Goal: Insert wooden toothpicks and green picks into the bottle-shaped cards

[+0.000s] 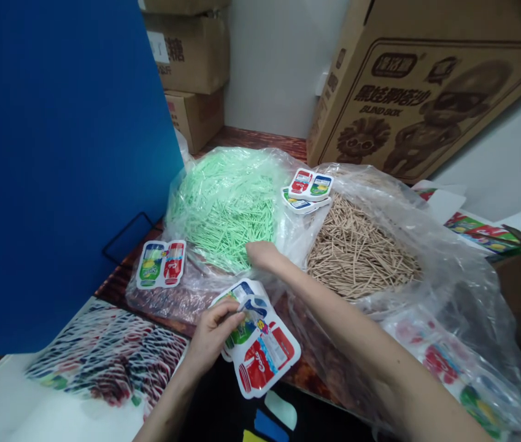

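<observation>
My left hand (214, 334) pinches a printed pouch (267, 356) with a red cola jar and a green jar on its front. Its top edge stands slightly apart, and another pouch (246, 287) lies behind it. At the near edge of a heap of thin light-green sticks (227, 212), in a clear plastic bag, is my right hand (262, 255); its fingers are hidden from view. A similar pouch (161, 264) lies left of the green heap. More pouches (310, 184) are stacked between this heap and a second bag of brown sticks (361, 252).
A large blue panel (57, 153) closes off the left side. Behind the bags stand a big printed carton (407, 92) and stacked cardboard boxes (191, 55). At the lower right, clear plastic covers more printed pouches (444, 368). A white patterned surface (117, 350) lies front left.
</observation>
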The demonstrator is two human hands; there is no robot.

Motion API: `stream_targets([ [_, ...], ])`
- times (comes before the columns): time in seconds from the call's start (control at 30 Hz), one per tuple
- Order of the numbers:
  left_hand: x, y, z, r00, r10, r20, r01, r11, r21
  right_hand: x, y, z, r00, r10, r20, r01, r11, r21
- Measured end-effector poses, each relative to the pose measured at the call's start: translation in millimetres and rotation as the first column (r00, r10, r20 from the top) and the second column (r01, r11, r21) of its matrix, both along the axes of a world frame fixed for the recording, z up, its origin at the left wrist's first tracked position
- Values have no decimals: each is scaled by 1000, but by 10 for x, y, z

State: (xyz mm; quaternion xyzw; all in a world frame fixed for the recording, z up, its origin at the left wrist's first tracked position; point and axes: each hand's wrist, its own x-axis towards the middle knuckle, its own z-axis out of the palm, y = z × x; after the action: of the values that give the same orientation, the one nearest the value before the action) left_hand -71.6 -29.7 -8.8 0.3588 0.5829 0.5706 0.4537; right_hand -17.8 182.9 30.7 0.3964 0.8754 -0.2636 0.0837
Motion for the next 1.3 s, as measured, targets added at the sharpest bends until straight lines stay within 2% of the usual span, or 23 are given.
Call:
stream_targets([
  [0.13, -2, 1, -26, 999, 38, 25, -37, 999, -12, 251, 165, 131, 983, -118, -139, 84, 969, -233],
  [0.23, 33, 36, -28, 999, 28, 37, -28, 1000, -7, 492, 134, 181, 933, -234, -272, 115, 912, -393],
  [0.27, 49, 52, -23, 999, 21, 36, -21, 1000, -1, 570, 96, 183, 898, -300, -323, 121, 872, -475],
  [0.3, 67, 69, -16, 999, 10, 30, -11, 1000, 3, 643, 48, 179, 845, -390, -367, 115, 801, -587],
  [0.33, 85, 85, -8, 1000, 0, 22, 0, 1000, 7, 710, -7, 173, 773, -497, -394, 84, 696, -713],
  [0.4, 120, 118, 3, 1000, -16, -2, 16, 1000, 15, 822, -133, 171, 599, -705, -379, -72, 423, -903],
  [0.43, 138, 133, 5, 1000, -19, -13, 19, 1000, 20, 867, -201, 180, 520, -776, -358, -172, 316, -933],
  [0.47, 156, 147, 5, 1000, -19, -20, 19, 1000, 24, 904, -270, 199, 456, -816, -354, -256, 261, -931],
  [0.5, 175, 160, 3, 1000, -21, -20, 22, 1000, 23, 934, -339, 226, 395, -845, -360, -317, 242, -917],
  [0.53, 194, 172, 1, 1000, -26, -13, 26, 1000, 16, 958, -407, 260, 341, -865, -368, -353, 245, -903],
  [0.6, 236, 194, -1, 999, -33, 25, 33, 999, -16, 993, -534, 330, 269, -882, -387, -352, 284, -892],
  [0.67, 283, 213, 3, 996, -29, 87, 33, 998, -45, 1021, -639, 383, 264, -868, -421, -284, 347, -894],
  [0.77, 355, 242, 5, 985, 9, 170, 2, 998, -65, 1072, -744, 415, 341, -808, -481, -176, 447, -877],
  [0.87, 408, 272, -21, 980, 44, 192, -37, 998, -44, 1162, -791, 432, 489, -738, -466, -168, 444, -880],
  [0.93, 425, 295, -47, 984, 45, 171, -44, 999, -5, 1248, -797, 456, 543, -684, -486, -189, 465, -865],
  [1.0, 435, 322, -64, 990, 54, 130, -58, 998, 32, 1348, -794, 486, 534, -643, -549, -178, 548, -817],
  [1.1, 459, 377, -54, 992, 82, 97, -88, 994, 64, 1491, -795, 510, 518, -562, -644, -76, 720, -690],
  [1.2, 509, 440, -24, 990, 89, 111, -97, 993, 69, 1581, -831, 488, 627, -352, -695, 29, 902, -431],
  [1.23, 528, 456, -14, 989, 95, 116, -104, 992, 73, 1597, -850, 473, 676, -273, -684, 47, 943, -329],
  [1.3, 560, 472, 12, 987, 84, 137, -94, 993, 75, 1619, -893, 445, 750, -159, -642, 71, 984, -161],
])
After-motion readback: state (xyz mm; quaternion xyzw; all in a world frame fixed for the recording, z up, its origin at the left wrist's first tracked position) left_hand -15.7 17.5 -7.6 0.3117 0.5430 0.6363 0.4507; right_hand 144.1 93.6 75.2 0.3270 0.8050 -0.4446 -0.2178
